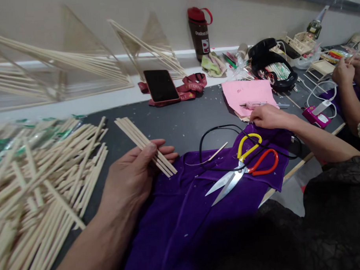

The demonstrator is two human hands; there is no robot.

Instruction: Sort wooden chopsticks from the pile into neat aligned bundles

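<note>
Several thin wooden sticks (135, 134), lying side by side, are held between the thumb and fingers of my left hand (139, 164), above the edge of a purple cloth (176, 206). My right hand (268, 116) is at the far edge of the cloth beside a pink paper (249, 93); its fingers are pinched together, and what they hold is too small to make out. Between my hands, scissors (241, 168) with one yellow and one red handle lie open on the cloth. A black cable (201, 146) loops around them. One short stick (218, 151) lies near the cable.
A large pile of sticks (60, 186) covers the left side. Behind are stick frames (86, 71), a phone (161, 86) on a red lanyard (193, 86), a bottle (199, 36) and a black case (284, 82). Another person's hands (347, 70) are at the far right.
</note>
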